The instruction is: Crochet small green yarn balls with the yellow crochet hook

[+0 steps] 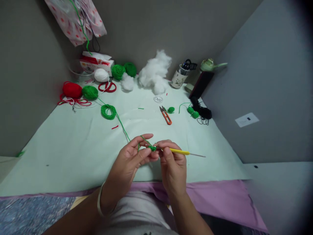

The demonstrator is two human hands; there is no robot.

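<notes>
Between thumb and fingers, my left hand [132,155] pinches a small green crochet piece [152,148], its index finger stretched out with green yarn over it. My right hand [173,160] grips a crochet hook [179,151] with a yellow handle; one thin metal end points right, and the other meets the green piece. From my left hand a strand of green yarn [121,125] runs back to a loose coil [108,112] and on towards a green yarn ball [90,92]. Orange thread snips [165,115] lie beyond my hands, beside a small green crocheted ball [171,110].
White stuffing [155,73] is heaped at the back. Red yarn [72,90], white yarn [101,75] and red-handled scissors [107,86] lie at the left. A cup of tools [179,77], a dark upright object [201,85] and black yarn [203,111] stand or lie right. Grey panels [234,81] enclose the table.
</notes>
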